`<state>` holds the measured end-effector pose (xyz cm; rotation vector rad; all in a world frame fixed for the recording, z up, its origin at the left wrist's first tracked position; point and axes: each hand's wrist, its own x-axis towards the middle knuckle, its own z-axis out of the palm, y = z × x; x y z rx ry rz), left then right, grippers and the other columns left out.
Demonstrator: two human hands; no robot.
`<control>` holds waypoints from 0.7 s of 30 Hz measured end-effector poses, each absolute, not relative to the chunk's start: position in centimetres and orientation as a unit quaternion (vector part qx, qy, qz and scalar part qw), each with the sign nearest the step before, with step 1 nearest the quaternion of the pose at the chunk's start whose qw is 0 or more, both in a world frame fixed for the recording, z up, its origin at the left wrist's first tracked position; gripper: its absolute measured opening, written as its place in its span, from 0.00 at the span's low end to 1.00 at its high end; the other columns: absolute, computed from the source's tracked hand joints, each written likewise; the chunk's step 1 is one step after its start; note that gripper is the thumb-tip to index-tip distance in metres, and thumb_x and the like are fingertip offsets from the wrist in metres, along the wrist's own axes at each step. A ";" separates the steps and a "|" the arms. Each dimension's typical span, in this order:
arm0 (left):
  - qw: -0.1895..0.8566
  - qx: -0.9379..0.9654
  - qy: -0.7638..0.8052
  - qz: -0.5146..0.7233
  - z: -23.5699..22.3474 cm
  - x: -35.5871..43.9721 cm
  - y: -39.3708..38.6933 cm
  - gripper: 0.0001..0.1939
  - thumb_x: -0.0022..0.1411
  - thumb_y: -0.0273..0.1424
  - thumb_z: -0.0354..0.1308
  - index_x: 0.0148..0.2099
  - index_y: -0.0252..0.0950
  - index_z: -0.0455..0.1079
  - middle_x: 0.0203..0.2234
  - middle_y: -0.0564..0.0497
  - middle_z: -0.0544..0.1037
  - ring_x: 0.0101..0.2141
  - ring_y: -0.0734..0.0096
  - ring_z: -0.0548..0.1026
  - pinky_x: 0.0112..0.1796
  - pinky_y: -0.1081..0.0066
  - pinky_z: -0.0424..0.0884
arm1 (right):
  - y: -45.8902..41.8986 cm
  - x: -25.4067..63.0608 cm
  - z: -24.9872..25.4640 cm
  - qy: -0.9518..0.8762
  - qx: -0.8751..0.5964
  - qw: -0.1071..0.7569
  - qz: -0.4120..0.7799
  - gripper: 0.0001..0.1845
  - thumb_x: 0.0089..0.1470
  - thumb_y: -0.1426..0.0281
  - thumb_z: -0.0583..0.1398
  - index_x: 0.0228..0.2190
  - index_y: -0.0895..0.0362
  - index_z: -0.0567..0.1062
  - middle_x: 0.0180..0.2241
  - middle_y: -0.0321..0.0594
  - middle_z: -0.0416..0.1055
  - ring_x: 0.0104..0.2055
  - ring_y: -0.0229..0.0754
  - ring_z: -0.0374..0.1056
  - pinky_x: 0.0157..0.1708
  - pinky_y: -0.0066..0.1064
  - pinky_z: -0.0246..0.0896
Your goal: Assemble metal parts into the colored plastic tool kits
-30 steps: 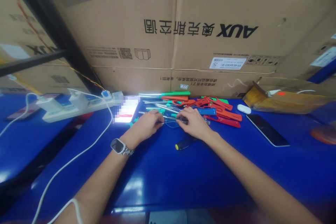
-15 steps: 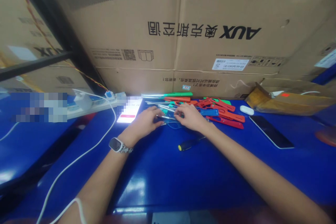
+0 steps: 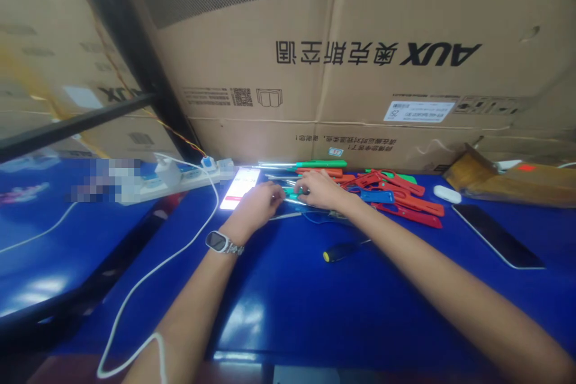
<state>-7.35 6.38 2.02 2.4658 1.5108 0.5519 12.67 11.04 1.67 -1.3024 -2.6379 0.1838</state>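
My left hand [image 3: 257, 209], with a watch [image 3: 218, 242] on the wrist, has its fingertips closed at one end of a small green plastic piece [image 3: 291, 192]. From the other side my right hand [image 3: 324, 191] pinches the same piece; the fingers partly hide it. Around and behind the hands lie several stick lighters with metal tubes: a green one [image 3: 321, 164] at the back, red ones [image 3: 382, 180] to the right, and a blue handle [image 3: 377, 195]. A thin metal rod [image 3: 288, 216] lies just in front. Nearer me rests a screwdriver [image 3: 339, 251] with a yellow-ended dark handle.
A lit phone [image 3: 239, 189] lies left of my hands, beside a power strip [image 3: 180, 183] with a white cable [image 3: 168, 252]. To the right are a white case [image 3: 447, 194], a dark phone [image 3: 495, 235] and an opened brown package [image 3: 508, 183]. A large carton [image 3: 360, 84] stands behind.
The view has turned left, so things sit further right. My hands have gone from a thin metal rod to the green piece, and the rod now lies on the table.
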 end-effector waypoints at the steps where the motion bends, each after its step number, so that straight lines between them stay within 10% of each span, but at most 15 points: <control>1: 0.098 0.832 0.513 0.186 2.0 -7.4 6.4 0.09 0.62 0.21 0.54 0.36 0.35 0.75 0.33 0.47 0.77 0.34 0.63 0.74 0.35 0.68 0.66 | 11.1 12.7 1.6 -0.891 -0.439 0.097 0.063 0.05 0.53 0.72 0.64 0.35 0.54 0.79 0.36 0.41 0.75 0.46 0.50 0.67 0.45 0.38 0.50; 21: 0.168 0.854 0.467 0.155 1.2 -6.0 6.0 0.10 0.55 0.32 0.66 0.41 0.37 0.74 0.37 0.48 0.76 0.37 0.63 0.74 0.39 0.66 0.70 | 8.3 17.6 1.2 -0.859 -0.461 0.207 0.079 0.05 0.58 0.72 0.61 0.35 0.55 0.78 0.35 0.39 0.73 0.44 0.45 0.67 0.43 0.36 0.50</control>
